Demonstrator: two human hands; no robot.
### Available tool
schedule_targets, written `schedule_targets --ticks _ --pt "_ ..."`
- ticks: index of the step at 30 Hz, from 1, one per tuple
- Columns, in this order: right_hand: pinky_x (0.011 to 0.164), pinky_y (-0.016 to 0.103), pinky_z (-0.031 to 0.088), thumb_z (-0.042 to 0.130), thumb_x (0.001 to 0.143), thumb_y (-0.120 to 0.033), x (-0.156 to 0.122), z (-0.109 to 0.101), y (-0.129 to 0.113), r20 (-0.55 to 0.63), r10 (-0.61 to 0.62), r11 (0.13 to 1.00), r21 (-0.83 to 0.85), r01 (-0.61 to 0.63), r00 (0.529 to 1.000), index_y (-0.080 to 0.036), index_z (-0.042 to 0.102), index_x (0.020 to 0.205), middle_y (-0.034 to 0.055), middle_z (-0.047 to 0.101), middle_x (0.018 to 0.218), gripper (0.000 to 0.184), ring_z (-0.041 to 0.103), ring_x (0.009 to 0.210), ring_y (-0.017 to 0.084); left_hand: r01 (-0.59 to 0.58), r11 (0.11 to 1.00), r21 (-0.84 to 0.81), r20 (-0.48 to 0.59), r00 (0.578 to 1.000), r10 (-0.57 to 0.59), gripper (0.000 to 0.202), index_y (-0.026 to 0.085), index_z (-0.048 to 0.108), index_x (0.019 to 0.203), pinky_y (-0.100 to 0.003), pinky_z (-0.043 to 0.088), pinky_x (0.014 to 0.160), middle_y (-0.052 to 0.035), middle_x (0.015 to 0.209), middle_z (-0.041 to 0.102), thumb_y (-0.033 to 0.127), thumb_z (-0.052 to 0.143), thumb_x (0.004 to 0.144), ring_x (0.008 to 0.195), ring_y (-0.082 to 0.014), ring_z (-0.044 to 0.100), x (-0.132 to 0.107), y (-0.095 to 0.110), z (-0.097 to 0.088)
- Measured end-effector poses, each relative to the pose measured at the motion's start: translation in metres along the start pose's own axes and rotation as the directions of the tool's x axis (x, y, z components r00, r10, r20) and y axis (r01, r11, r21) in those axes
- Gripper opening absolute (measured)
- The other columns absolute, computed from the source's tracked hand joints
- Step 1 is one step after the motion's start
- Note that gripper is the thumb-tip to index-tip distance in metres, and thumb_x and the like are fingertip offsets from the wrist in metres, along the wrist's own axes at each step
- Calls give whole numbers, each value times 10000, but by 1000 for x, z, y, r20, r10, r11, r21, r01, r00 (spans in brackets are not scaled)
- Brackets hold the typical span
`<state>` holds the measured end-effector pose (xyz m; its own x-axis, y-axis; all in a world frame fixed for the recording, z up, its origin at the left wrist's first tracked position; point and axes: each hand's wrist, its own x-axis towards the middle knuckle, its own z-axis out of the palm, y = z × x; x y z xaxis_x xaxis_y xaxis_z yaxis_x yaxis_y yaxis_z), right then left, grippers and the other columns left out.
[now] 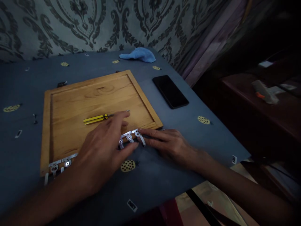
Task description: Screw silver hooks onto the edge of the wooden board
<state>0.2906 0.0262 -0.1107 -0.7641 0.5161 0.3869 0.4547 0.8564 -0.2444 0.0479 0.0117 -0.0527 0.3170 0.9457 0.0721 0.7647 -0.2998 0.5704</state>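
Note:
A wooden panel (46, 125) with a raised border lies on the table. Silver metal hooks (129, 137) run along its near edge, with screw heads in them; more hooks (67, 163) show at the left end. My left hand (103, 147) hovers over this edge, thumb and index finger apart, the thumb close to the hooks; its other fingers are partly hidden. Beyond it lies a yellow-handled screwdriver (95, 119), its shaft beside my left index finger. The outstretched fingers of my right hand (170, 142) touch the right end of the hooks.
A black phone (170, 91) lies right of the panel, and a blue cloth (139, 55) at the back. Small dark metal pieces (35, 119) are at the left. A patterned curtain (94, 25) hangs behind the blue tablecloth (183, 175). Dark red furniture (240, 91) stands right.

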Motion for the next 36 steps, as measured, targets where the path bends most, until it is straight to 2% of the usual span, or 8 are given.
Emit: schedule_targets --ticks 7,12,17,20,22,26,31,36 --pt "701 300 577 378 933 8 1 2 1 -9 -8 999 -34 8 1000 -160 646 1243 94 674 1329 443 738 904 170 179 984 -2 -25 983 -179 450 334 467 1294 -411 551 840 -32 1173 712 456 602 883 1094 -281 684 -10 -26 -35" --pt "671 283 575 406 922 6 1 4 3 -29 -14 1000 -24 13 999 -189 619 1277 92 684 1314 457 744 921 164 265 964 -8 -157 952 -263 416 301 554 1168 -450 528 911 -30 1142 708 549 582 835 1048 -289 668 -18 -51 -68" --pt "694 267 583 434 950 -24 2 6 2 -68 -23 999 -25 22 997 -180 651 1195 99 691 1301 363 744 969 164 288 956 -59 -155 943 -294 268 280 630 987 -353 543 839 0 1035 706 516 577 873 960 -241 670 -31 -64 -87" --pt "700 267 584 433 976 -57 3 6 0 -85 -30 999 -38 27 996 -169 672 1155 105 703 1278 319 749 950 169 205 978 -36 -90 974 -207 300 277 651 1015 -336 531 847 -1 1030 714 543 555 914 971 -234 668 -38 -62 -73" --pt "714 276 587 418 975 -51 4 7 -1 -84 -25 998 -51 21 996 -164 680 1153 107 708 1266 336 751 946 175 70 998 -10 -101 992 -70 338 271 637 1074 -352 525 891 -15 1096 707 562 572 914 1044 -244 661 -39 -55 -54" --pt "733 267 586 420 970 -55 4 7 -1 -84 -14 999 -51 9 996 -177 686 1171 94 707 1272 354 749 952 164 -205 971 123 -51 976 213 419 242 544 1227 -411 527 943 -52 1190 675 512 619 916 1132 -267 630 -35 -33 -18" --pt "712 251 585 424 978 -80 3 8 1 -97 -30 999 -38 26 995 -176 683 1189 91 698 1290 348 750 958 163 -247 943 221 15 968 250 585 201 443 1299 -448 539 934 -99 1219 654 447 729 852 1130 -299 616 -25 -10 6" --pt "697 268 587 457 947 -63 1 9 1 -61 -8 998 -66 4 998 -198 667 1248 82 703 1283 391 754 936 175 -175 960 217 41 984 171 665 187 402 1352 -476 544 930 -126 1248 647 427 748 838 1140 -320 618 -16 -8 16"
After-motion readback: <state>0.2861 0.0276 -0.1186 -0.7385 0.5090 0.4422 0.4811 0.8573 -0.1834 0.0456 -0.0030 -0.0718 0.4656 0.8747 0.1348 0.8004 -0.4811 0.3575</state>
